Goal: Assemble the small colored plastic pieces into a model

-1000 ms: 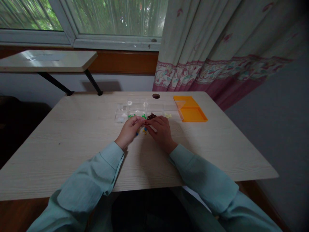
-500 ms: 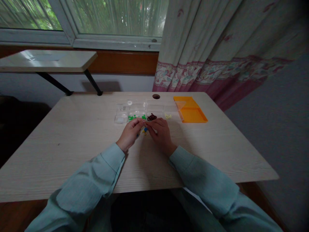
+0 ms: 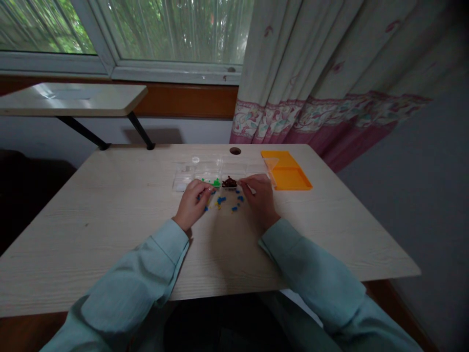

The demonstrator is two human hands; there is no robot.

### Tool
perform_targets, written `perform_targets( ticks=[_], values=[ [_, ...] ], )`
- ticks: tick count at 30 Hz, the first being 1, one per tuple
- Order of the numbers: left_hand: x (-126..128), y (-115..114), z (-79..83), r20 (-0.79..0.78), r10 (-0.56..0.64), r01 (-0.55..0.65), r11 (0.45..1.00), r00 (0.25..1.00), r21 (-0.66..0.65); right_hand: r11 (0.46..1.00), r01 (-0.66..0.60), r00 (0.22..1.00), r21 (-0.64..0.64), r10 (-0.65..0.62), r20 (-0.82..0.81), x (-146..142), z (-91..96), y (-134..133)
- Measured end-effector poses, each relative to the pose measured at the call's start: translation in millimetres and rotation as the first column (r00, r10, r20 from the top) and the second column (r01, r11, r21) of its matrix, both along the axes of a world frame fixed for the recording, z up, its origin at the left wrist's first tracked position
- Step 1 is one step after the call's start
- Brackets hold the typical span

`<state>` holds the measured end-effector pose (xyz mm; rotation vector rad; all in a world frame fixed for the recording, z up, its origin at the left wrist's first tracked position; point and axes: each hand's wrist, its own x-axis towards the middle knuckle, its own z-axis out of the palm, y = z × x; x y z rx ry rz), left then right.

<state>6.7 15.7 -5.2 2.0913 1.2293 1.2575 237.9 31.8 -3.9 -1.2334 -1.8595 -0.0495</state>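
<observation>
A clear compartment box (image 3: 205,164) lies on the table with its transparent lid up behind it. Small green pieces (image 3: 216,183) and dark brown pieces (image 3: 229,182) fill two neighbouring compartments. My left hand (image 3: 193,203) is closed in a pinch in front of the green pieces; whatever sits at its fingertips is too small to name. To the right of the brown pieces, my right hand (image 3: 261,199) also pinches, its fingertips by the box's front edge and their content unclear. Loose blue pieces (image 3: 221,200) and a few yellow bits (image 3: 219,206) are scattered on the table between the hands.
An orange tray (image 3: 291,173) lies right of the box, partly under the clear lid. Behind is a round hole (image 3: 235,151) in the wooden table (image 3: 139,234). A raised white shelf (image 3: 73,98) stands at the back left; a curtain (image 3: 278,98) hangs behind.
My hands, earlier together at the fingertips, have come apart: the right moved right, the left slightly left. More loose blue pieces now show between them. The view has tilted slightly.
</observation>
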Motion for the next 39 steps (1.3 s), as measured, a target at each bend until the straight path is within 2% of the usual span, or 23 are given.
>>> perform_targets(
  ticks=[4, 7, 11, 17, 25, 39],
  values=[
    [-4, 2, -2.5, -0.024, 0.052, -0.053, 0.999, 0.998, -0.003, 0.980, 0.197, 0.978, -0.010, -0.196, 0.077, 33, -8.7, 17],
    [-7, 3, -3.8, -0.046, 0.086, -0.086, 0.996, 0.995, -0.002, 0.956, 0.291, 0.950, 0.020, -0.292, 0.114, 48, -14.0, 23],
    [-8, 4, -5.4, -0.055, 0.105, -0.104, 0.994, 0.993, 0.023, 0.950, 0.304, 0.941, 0.065, -0.311, 0.136, 54, -17.6, 24],
    [-8, 6, -7.2, -0.095, 0.100, -0.094, 0.994, 0.990, 0.058, 0.929, 0.369, 0.916, -0.028, -0.359, 0.181, 53, -18.6, 25],
    [-9, 6, -8.2, -0.317, 0.080, -0.045, 0.992, 0.945, 0.115, 0.943, 0.331, 0.938, -0.048, -0.323, 0.123, 51, -18.2, 25],
    [-6, 3, -9.9, -0.498, 0.080, -0.032, 0.994, 0.863, 0.104, 0.962, 0.263, 0.962, -0.076, -0.255, 0.099, 50, -18.8, 26]
  ],
)
